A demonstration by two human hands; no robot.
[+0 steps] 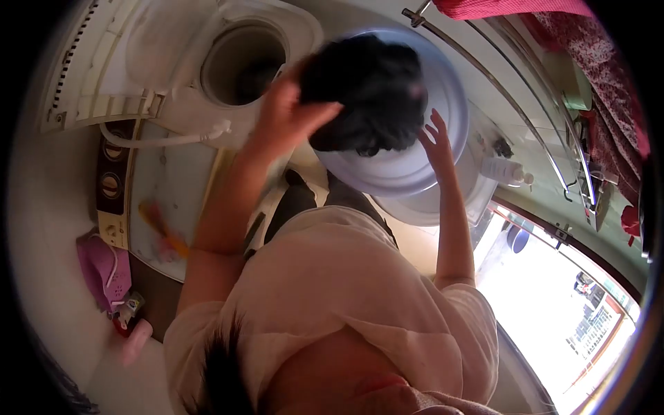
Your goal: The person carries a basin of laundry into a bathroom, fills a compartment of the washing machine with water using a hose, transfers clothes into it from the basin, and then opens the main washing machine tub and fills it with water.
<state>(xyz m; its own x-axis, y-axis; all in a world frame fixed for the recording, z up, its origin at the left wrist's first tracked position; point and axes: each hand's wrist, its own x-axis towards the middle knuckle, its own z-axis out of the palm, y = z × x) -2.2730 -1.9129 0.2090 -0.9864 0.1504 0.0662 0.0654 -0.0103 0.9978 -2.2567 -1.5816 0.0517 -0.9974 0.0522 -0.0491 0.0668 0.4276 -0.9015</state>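
A dark, bunched cloth (370,93) hangs over a large pale blue-purple basin (443,83), blurred at its edges. On its left side my left hand (287,114) grips it, thumb stretched over the near side and the other fingers partly hidden. Beside the bundle's lower right, my right hand (437,142) has its fingers spread, with nothing in them. Left of the bundle is a round tub opening (243,62) in a white washing machine, with something dark inside.
A drain hose (162,140) and knob panel (111,183) lie left. A purple basket (104,273) stands lower left. Metal rails (505,86) run along the right wall, near hanging red cloth (602,90) and a white bottle (501,171). A bright opening (539,290) is at lower right.
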